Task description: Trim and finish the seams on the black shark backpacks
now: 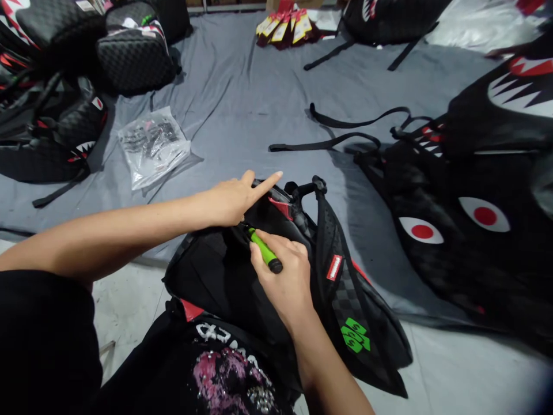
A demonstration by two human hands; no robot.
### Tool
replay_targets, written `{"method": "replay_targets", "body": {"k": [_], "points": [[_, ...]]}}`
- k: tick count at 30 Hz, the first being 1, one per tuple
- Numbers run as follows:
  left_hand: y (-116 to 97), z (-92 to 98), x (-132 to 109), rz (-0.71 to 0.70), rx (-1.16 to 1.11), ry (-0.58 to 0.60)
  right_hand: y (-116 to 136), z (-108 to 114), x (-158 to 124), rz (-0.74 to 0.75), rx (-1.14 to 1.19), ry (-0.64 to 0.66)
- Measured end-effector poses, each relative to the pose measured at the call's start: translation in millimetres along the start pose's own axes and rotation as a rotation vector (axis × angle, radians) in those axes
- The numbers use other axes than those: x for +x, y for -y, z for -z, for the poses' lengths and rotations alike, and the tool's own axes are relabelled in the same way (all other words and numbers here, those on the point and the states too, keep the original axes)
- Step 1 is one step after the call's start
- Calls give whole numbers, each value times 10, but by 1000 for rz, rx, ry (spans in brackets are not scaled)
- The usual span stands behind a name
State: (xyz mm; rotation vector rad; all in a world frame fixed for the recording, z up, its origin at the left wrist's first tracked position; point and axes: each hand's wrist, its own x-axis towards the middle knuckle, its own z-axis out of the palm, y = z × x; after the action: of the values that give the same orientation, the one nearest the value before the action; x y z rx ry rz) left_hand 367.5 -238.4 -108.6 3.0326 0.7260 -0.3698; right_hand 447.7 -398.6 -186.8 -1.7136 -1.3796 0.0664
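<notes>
A black backpack (216, 271) lies across my lap, with a checkered strap bearing a red label and a green patch. My right hand (285, 271) is closed around a slim green-handled tool (265, 252) with a black end. Its tip points at the bag's upper edge, close beside my left fingers, and I cannot make out its exact kind. My left hand (235, 199) grips that edge of the backpack, its index finger stretched out to the right and its lower fingers curled and partly hidden.
Black backpacks with shark mouths and eyes (458, 230) lie at the right, and several more bags (136, 57) sit at upper left. A clear plastic packet (153, 147) rests on the grey cloth (233, 115). Red and yellow tags (285, 27) and white plastic wrapping (479, 26) lie at the back.
</notes>
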Motion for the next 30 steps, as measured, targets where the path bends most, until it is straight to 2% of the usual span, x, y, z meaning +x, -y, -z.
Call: {"method": "replay_targets", "body": {"k": [6, 10, 21, 26, 30], "points": [[1, -3, 10, 7, -11, -5, 38, -47, 24, -16, 26, -19], [13, -28, 17, -4, -20, -21, 41, -60, 48, -20, 49, 17], [31, -46, 26, -25, -40, -28, 10, -8, 39, -23, 15, 26], [18, -28, 19, -7, -51, 3, 1, 1, 41, -22, 28, 28], [28, -44, 21, -20, -71, -22, -6, 17, 41, -32, 24, 47]]}}
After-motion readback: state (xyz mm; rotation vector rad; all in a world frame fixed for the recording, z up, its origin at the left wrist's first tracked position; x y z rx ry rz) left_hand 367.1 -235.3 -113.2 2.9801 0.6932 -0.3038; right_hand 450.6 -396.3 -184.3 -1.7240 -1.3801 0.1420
